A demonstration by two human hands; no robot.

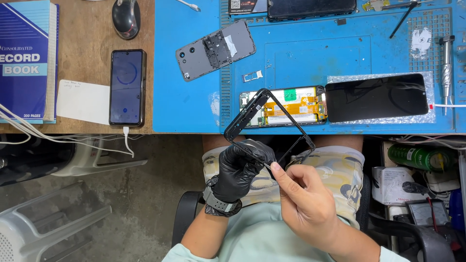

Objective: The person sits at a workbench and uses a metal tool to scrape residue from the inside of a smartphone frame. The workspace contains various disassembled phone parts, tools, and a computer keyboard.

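Note:
My left hand (239, 169), in a black glove with a dark wristwatch, grips one end of an empty black phone frame (270, 122) held up over my lap. My bare right hand (302, 199) pinches a thin metal tool, likely tweezers (268, 166), with its tip at the frame's near edge beside the gloved fingers. Just beyond the frame, on the blue work mat (310, 58), lies an opened phone body (291, 106) showing orange flex cable and a battery. A detached black screen (377, 97) rests to its right.
A grey back cover (216, 49) lies on the mat at left. A phone on a white cable (127, 87), a white card (83, 102), a blue book (25, 58) and a mouse (126, 17) sit on the wooden desk. A metal screwdriver (446, 68) stands at right; a green can (420, 157) is below.

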